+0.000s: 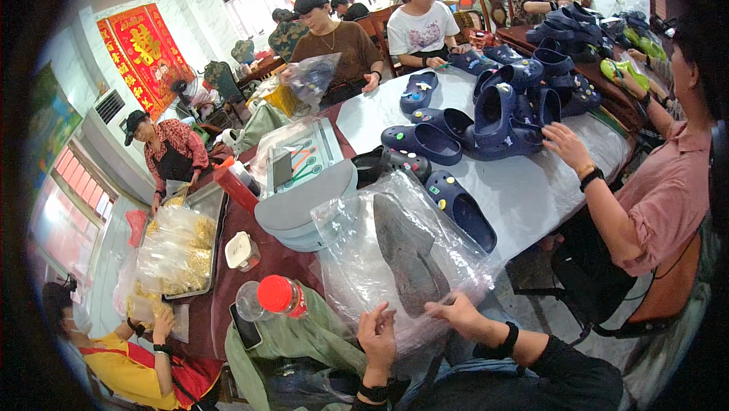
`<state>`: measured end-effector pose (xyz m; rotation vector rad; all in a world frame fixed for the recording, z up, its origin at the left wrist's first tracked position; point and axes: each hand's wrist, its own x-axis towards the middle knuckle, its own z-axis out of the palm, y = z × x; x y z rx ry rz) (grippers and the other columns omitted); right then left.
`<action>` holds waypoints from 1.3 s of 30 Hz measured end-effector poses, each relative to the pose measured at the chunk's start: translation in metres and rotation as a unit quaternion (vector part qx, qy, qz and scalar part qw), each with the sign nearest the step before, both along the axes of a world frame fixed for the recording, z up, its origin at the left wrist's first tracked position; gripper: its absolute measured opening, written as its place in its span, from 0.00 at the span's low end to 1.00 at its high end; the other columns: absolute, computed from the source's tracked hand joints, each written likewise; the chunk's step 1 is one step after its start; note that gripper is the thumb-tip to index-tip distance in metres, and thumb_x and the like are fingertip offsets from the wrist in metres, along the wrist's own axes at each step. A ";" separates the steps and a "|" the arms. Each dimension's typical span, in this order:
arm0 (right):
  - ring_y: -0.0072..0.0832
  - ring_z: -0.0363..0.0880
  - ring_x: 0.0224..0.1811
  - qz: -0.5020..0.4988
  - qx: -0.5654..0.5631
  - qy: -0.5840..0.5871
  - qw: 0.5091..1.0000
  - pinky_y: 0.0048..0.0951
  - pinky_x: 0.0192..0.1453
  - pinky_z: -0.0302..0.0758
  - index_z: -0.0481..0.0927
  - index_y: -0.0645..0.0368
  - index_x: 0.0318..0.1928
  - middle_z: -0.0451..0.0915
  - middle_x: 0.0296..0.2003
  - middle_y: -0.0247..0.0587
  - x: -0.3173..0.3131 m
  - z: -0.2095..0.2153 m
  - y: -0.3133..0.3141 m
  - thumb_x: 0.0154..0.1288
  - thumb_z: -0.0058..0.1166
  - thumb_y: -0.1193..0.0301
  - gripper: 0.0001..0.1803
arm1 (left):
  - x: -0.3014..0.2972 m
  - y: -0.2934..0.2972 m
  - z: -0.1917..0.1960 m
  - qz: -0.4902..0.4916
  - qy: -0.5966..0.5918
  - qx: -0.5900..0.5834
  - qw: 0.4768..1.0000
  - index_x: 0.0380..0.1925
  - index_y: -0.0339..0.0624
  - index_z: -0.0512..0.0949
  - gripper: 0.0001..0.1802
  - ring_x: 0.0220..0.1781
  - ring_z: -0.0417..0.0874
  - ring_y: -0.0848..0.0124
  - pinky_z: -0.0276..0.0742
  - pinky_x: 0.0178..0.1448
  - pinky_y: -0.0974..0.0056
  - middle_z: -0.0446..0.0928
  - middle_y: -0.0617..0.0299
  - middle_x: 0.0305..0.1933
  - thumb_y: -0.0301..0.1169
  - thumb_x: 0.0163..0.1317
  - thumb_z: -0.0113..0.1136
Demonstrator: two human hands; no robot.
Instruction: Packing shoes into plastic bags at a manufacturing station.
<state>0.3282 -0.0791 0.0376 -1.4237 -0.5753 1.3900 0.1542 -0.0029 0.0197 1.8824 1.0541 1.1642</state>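
In front of me is a clear plastic bag (353,259) with a dark grey clog (410,255) inside, its sole facing up. My left hand (377,335) is closed at the bag's lower left edge, fingers curled on the film. My right hand (462,315) pinches the bag's near edge beside the heel end of the clog. Just beyond the bag lies a navy clog (459,210) with small charms. More navy clogs (497,118) are heaped farther off on the white-covered table (531,191).
Left of the bag stand a grey box (304,217), a red-lidded jar (277,294) and a white container (242,251). A phone (245,325) lies on green cloth (323,320). A tray (199,278) holds bagged small pieces. Co-workers sit around, one close at right (653,206).
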 end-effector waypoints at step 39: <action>0.32 0.74 0.51 0.219 0.048 -0.184 0.957 0.31 0.54 0.72 0.67 0.63 0.58 0.75 0.50 0.49 0.093 0.030 -0.026 0.66 0.50 0.62 0.25 | 0.023 -0.004 -0.036 -0.015 -0.074 -0.058 0.995 0.38 0.36 0.77 0.11 0.49 0.73 0.60 0.67 0.55 0.62 0.71 0.50 0.47 0.29 0.67 0.45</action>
